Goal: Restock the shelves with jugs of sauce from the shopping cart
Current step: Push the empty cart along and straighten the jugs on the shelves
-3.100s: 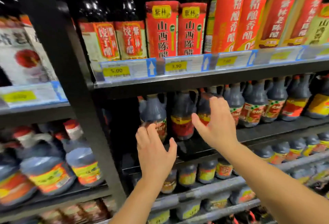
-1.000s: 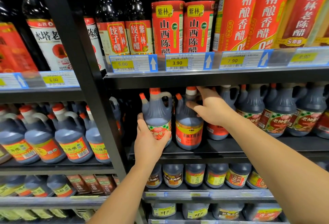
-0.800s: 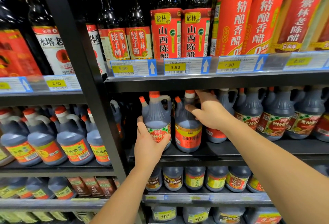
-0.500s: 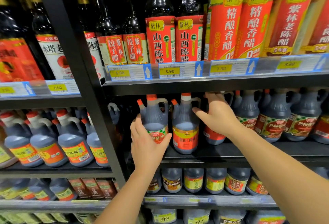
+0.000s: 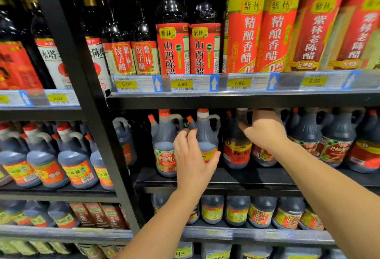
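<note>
Right grip [image 5: 265,130] was closed: fingers curled over the handle at the top of a red-labelled jug [image 5: 236,151], thumb on its shoulder. Left grip [image 5: 193,160] was loose, with fingers nearly straight and pointing to 12 and the thumb spread toward 3. It lay across the front of an orange-capped jug [image 5: 206,131] and clasped nothing; could not tell whether the palm pressed it. Both bare forearms came in from 6 and 4 o'clock.

Both jugs stood upright at the front of the middle shelf [image 5: 246,178], the red-labelled one just beside the other at its 3 o'clock. A picture-label jug [image 5: 164,151] stood just beside the orange-capped one at 9 o'clock. More jugs in a row [image 5: 333,141] ran off toward 3 o'clock behind the right wrist.

At 6 o'clock, a lower shelf carried smaller jugs [image 5: 236,209]. Past a black upright post [image 5: 86,86], at 9 o'clock, another bay held dark jugs [image 5: 76,166].

Farthest, at 12 o'clock, tall vinegar bottles [image 5: 244,36] stood above yellow price tags [image 5: 182,83] reading 5.00, 3.90 and 7.90.
</note>
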